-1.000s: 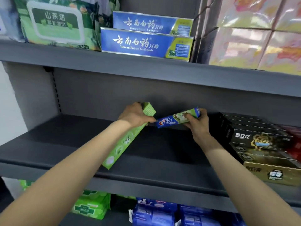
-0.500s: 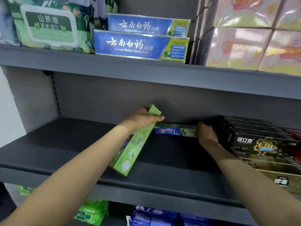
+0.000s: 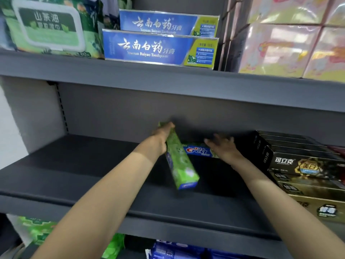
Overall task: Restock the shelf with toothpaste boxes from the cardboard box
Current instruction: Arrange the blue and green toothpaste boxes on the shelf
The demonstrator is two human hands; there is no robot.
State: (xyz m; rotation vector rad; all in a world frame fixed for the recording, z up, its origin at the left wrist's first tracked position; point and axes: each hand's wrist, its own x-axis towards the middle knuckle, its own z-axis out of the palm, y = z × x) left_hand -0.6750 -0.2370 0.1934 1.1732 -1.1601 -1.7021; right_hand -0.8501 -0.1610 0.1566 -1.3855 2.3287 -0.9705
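A grey metal shelf fills the middle of the frame, with its dark back wall behind it and another grey board running across above. On that upper board, at the upper right, stand pink and yellow packs; at the upper left sits a green pack of wet wipes, and between them two blue toothpaste boxes are stacked, one behind the other. At the right edge of the middle shelf lies a stack of black and gold boxes, reaching from the back wall to the front lip.

Two bare forearms reach in from the bottom of the frame. The left hand curls around the upper end of a green toothpaste box, which is tilted, its lower end pointing toward the front of the shelf at the frame's centre. The right hand has its fingers spread and relaxed, holding nothing, over the right end of a blue and green toothpaste box. That box lies flat on the shelf against the back wall, just left of the black stack; whether the hand touches it cannot be told through the blur.

Along the bottom edge, green packs and blue packs show on a lower level.
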